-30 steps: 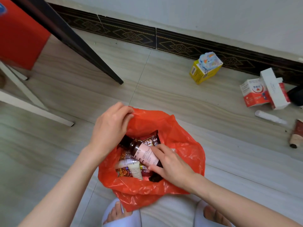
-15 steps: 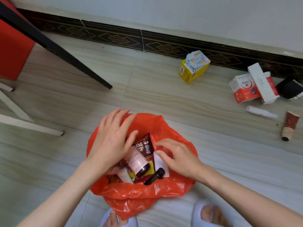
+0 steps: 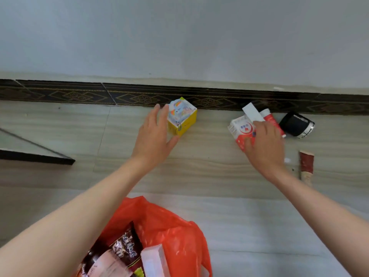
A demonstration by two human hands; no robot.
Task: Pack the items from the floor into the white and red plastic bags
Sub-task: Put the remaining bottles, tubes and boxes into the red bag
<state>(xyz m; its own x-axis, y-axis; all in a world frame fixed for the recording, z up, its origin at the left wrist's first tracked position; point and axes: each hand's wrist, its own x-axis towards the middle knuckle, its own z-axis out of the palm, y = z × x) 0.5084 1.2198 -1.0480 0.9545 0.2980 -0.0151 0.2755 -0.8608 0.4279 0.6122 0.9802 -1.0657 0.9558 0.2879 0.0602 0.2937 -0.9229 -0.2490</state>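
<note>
With our left hand [image 3: 153, 136] spread open beside the yellow box [image 3: 182, 116] and our right hand [image 3: 263, 142] just closing on the red carton [image 3: 240, 128], either could slip before reaching the red bag [image 3: 169, 232].

Left hand [image 3: 153, 136] at yellow box [image 3: 182, 118]; right hand [image 3: 263, 145] on red-white carton [image 3: 240, 127]

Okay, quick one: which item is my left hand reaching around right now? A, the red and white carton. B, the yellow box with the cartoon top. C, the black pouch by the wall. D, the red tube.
B: the left hand is spread open against the yellow box, while the right hand lies on the red and white carton.
</note>
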